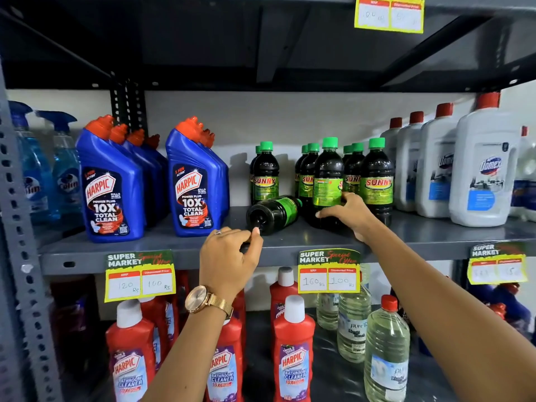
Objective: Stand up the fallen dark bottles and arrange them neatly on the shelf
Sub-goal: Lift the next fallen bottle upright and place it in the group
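One dark bottle (272,213) with a green label lies on its side on the grey shelf (179,242), its base turned toward me. My left hand (229,256), wearing a gold watch, is at the shelf's front edge, fingertips touching that base. Several dark bottles with green caps stand upright behind and to the right. My right hand (348,214) wraps the lower part of the front upright dark bottle (327,181), whose label is turned sideways. Another upright dark bottle (377,181) stands just right of it, and one (265,172) stands behind the fallen bottle.
Blue Harpic bottles (111,184) stand left of the dark bottles, white Domex bottles (484,169) to the right. Blue spray bottles (63,169) are far left. Price tags (329,271) hang on the shelf edge. Red Harpic bottles (293,358) and clear bottles (385,352) fill the lower shelf.
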### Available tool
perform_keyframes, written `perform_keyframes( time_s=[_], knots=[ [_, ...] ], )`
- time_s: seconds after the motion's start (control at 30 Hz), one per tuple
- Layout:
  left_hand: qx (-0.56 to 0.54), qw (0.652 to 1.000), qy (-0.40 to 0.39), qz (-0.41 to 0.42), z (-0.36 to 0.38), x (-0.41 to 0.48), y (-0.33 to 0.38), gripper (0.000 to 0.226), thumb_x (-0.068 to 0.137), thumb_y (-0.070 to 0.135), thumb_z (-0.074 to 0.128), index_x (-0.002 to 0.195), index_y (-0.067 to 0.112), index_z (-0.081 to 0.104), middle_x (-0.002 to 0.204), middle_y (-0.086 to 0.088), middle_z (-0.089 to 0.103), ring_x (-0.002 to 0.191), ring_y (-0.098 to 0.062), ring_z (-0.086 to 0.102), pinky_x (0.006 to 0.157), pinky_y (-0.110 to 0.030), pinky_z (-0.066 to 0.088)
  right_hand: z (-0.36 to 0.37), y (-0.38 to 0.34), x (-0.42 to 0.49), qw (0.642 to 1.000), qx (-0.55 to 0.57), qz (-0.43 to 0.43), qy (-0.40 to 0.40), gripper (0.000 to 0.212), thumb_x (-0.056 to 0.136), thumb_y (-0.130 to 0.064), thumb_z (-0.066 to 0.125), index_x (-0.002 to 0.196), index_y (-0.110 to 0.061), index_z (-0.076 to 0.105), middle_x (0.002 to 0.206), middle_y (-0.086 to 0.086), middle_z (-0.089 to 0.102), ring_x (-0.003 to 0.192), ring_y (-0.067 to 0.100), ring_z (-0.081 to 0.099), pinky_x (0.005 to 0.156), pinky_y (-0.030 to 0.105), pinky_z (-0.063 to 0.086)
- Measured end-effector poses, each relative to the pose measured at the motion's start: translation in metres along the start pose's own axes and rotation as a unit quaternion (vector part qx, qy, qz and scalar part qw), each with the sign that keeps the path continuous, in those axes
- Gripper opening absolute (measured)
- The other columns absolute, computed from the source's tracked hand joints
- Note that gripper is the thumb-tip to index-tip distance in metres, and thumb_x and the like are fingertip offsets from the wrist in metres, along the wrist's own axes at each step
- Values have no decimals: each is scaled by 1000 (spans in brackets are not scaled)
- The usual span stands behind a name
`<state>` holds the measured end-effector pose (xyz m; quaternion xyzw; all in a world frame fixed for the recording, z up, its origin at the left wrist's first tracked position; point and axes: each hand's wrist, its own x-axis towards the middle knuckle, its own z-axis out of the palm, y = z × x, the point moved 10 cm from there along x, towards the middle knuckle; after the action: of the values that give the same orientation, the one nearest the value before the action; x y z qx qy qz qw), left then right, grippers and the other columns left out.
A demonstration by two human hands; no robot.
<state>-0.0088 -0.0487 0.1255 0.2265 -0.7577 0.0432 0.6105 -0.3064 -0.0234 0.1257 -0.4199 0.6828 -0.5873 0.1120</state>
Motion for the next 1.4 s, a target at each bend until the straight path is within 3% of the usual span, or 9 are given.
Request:
perform_keyframes(
  time_s=[0.17, 0.27, 0.37, 0.47, 0.63, 0.83, 1.07, 1.27, 1.4],
  knots=[
    [0, 1000, 18, -2, -3, -1, 4, 42, 87, 26, 56, 47, 12, 53, 47, 14, 32, 46, -12, 33, 53, -17, 22, -9, -10, -9, 997, -45, -25, 56, 79, 58, -35, 93, 121, -7, 55, 111, 4, 62, 102, 20, 56, 85, 29, 44],
    [16, 999, 28, 5, -5, -5, 7, 43, 88, 26, 54, 48, 19, 42, 48, 13, 31, 48, -12, 32, 56, -26, 29, -9, -16, -14, 997, -34, -33, 55, 71, 61, -35, 91, 115, -7, 55, 109, 5, 64, 101, 22, 59, 78, 28, 45],
    [22, 999, 16, 31, 0, -19, 8, 32, 90, 24, 53, 60, 16, 63, 58, 6, 61, 58, -15, 57, 69, -26, 39, -13, -17, -17, 997, -32, -33, 54, 57, 68, -18, 88, 113, -7, 56, 102, 8, 64, 94, 24, 61, 63, 24, 45],
    [40, 998, -4, 37, 4, -25, 9, 28, 89, 25, 52, 86, 12, 76, 87, 0, 77, 84, -15, 71, 83, -24, 41, -15, -17, -20, 996, -48, -34, 69, 71, 54, -29, 95, 113, -6, 62, 102, 9, 71, 95, 26, 68, 68, 27, 53],
    [40, 999, -16, 26, 4, -24, 10, 30, 89, 26, 50, 89, 11, 77, 91, -1, 77, 86, -16, 71, 86, -25, 41, -17, -16, -19, 993, -76, -42, 80, 103, 23, -62, 86, 110, -12, 61, 101, 7, 73, 91, 32, 71, 81, 45, 60],
    [40, 999, -11, -4, 3, -24, 10, 32, 88, 26, 49, 88, 10, 77, 90, -2, 77, 85, -18, 71, 87, -22, 39, -17, -25, -24, 986, -136, -34, 95, 91, 49, -47, 94, 118, -4, 51, 112, 9, 63, 102, 29, 62, 80, 36, 51],
    [50, 998, -25, -24, 3, -22, 12, 33, 88, 27, 49, 89, 10, 77, 89, -2, 77, 85, -17, 71, 88, -21, 39, -15, -25, -19, 981, -159, -42, 104, 115, 51, -56, 89, 136, 4, 40, 130, 19, 58, 120, 38, 57, 94, 45, 50],
    [50, 998, -10, -40, 0, -20, 14, 33, 87, 27, 49, 87, 10, 77, 88, -2, 77, 83, -19, 71, 86, -18, 38, -11, 6, -6, 999, -9, 18, 42, 89, 44, -44, 95, 116, -5, 60, 115, 12, 69, 102, 25, 65, 75, 30, 48],
    [65, 997, -22, -30, 3, -20, 15, 32, 87, 27, 49, 87, 11, 77, 86, 0, 77, 81, -17, 70, 84, -21, 40, -22, -19, -20, 991, -70, -47, 103, 90, 57, -57, 86, 123, -4, 56, 120, 12, 65, 110, 30, 62, 89, 41, 52]
  ],
)
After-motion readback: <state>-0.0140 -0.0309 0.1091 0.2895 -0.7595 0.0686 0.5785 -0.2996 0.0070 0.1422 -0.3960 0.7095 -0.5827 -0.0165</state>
